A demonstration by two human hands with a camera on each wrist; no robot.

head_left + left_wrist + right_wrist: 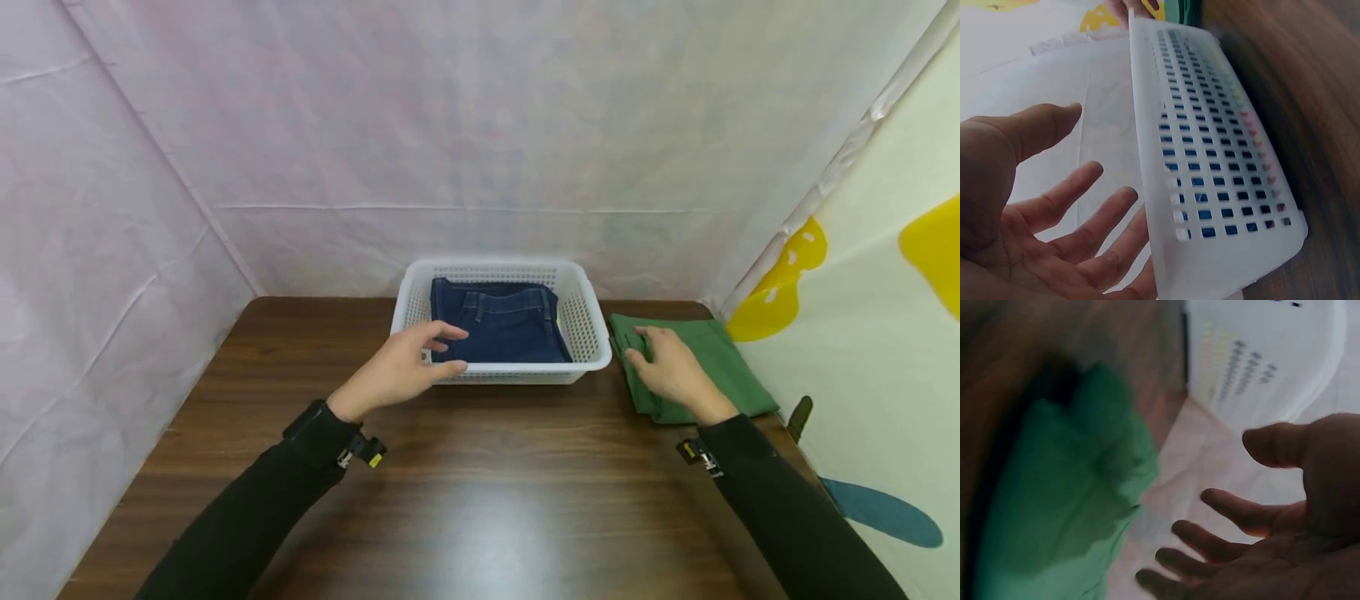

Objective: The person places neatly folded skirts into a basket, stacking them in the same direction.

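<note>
A white plastic basket with perforated walls stands at the back of the table, folded dark blue jeans lying inside it. My left hand hovers over the basket's front left corner, thumb and fingers spread apart and holding nothing. In the left wrist view those fingers are beside the basket's rim; whether they touch it I cannot tell. To the right of the basket lies a folded green cloth, perhaps a garment. Over its left part is my right hand, fingers parted, gripping nothing.
The brown wooden table extends in front of the basket. A pale fabric wall rises right behind it, and a white sheet with coloured shapes borders the right side, close to the green cloth.
</note>
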